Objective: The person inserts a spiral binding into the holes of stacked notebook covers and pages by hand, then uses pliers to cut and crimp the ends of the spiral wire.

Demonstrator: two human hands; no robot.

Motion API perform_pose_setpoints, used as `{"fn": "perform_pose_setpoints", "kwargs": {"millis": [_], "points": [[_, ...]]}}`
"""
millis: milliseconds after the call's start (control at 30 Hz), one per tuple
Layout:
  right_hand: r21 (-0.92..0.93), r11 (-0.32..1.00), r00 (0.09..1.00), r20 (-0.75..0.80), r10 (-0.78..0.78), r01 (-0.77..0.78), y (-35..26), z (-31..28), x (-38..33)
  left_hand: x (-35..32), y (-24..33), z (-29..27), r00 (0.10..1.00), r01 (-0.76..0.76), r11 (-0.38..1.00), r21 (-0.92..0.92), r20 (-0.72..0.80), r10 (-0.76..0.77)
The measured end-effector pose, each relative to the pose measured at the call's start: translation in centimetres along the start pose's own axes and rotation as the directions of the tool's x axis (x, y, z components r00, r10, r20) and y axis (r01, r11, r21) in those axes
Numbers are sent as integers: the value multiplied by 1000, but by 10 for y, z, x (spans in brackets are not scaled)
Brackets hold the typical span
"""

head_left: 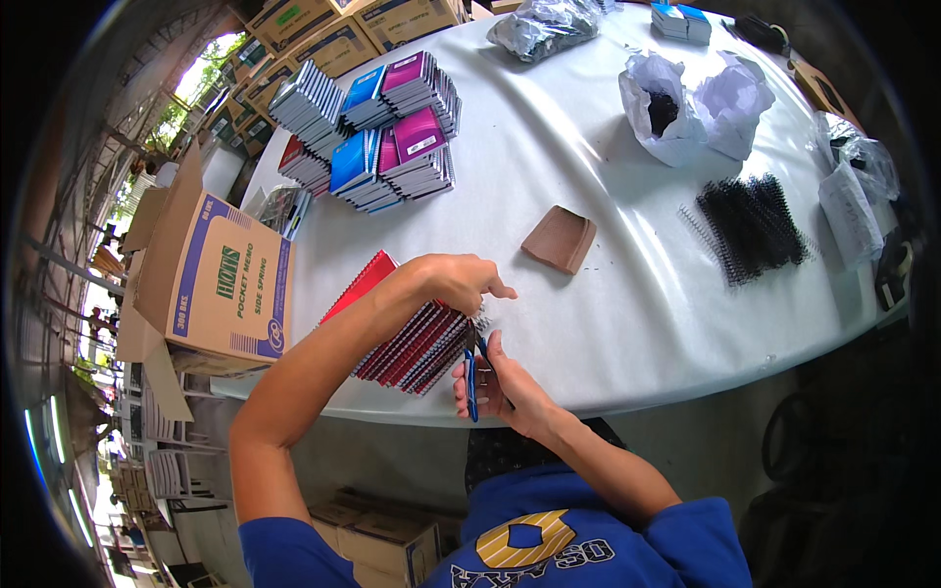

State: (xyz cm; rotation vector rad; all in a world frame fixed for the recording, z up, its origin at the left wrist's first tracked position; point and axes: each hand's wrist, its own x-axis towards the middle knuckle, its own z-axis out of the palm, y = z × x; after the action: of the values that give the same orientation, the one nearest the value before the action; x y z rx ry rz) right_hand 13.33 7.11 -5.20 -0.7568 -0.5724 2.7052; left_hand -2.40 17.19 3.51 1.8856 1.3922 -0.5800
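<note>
A row of red spiral notebooks (417, 341) lies fanned on the white-covered table, their wire bindings showing. Bent over the notebooks' right end is my left hand (459, 280), its fingers curled downward and one fingertip pointing right; whatever they grip is hidden beneath the hand. Just below it, my right hand (515, 390) is closed around blue-handled pliers (471, 380), palm partly turned up. The dark jaws of the pliers point up at the notebooks' binding ends, close under my left hand. Whether the jaws touch a wire cannot be made out.
An open cardboard box (235, 279) stands left of the notebooks. Stacks of blue and magenta notebooks (397, 137) rise behind. A brown tray-like piece (559, 240), black spiral coils (753, 230) and an open white bag (659, 113) lie to the right. The table's curved front edge (676, 397) is near me.
</note>
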Motion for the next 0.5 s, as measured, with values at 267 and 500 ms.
{"fn": "perform_pose_setpoints", "kwargs": {"millis": [267, 500], "points": [[3, 995, 989, 108, 98, -99, 7, -13, 0, 7, 2, 4, 997, 47, 999, 18, 59, -49], [13, 999, 999, 26, 48, -48, 2, -9, 5, 8, 4, 3, 995, 64, 997, 51, 71, -68]]}}
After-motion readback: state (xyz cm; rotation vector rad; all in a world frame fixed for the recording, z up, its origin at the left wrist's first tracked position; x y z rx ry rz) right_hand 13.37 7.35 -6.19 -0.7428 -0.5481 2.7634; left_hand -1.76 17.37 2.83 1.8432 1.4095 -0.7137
